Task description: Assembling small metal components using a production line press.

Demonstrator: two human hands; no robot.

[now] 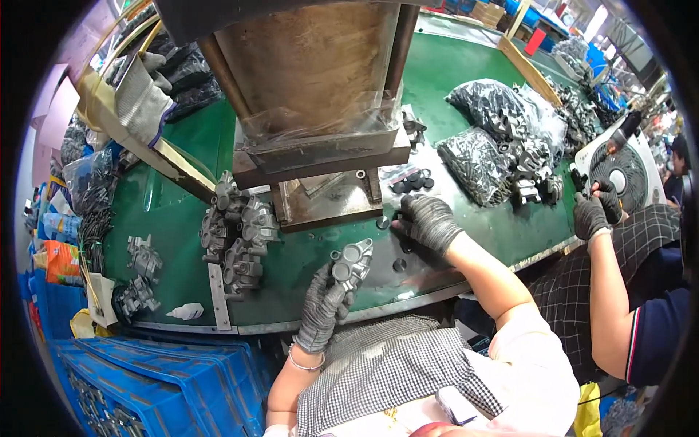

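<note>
My left hand (323, 312), in a dark grey knit glove, is closed round a grey metal brake caliper (352, 264) with its two round bores facing up. It is held over the front edge of the green bench. My right hand (428, 222), gloved alike, rests low over the bench with its fingers bent together; whatever lies between the fingertips is hidden. Just left of those fingertips is a small dark round piece (383, 223). Another black round piece (400, 265) lies nearer to me. Beyond the right hand is a cluster of black round caps (413, 181).
A heavy press (313, 146) stands straight ahead. More calipers (240, 237) are piled to its left. Bags of dark parts (477, 164) and loose castings sit at right. Blue crates (160, 371) stand at lower left. A co-worker's gloved hands (593, 211) work by a fan (620, 175).
</note>
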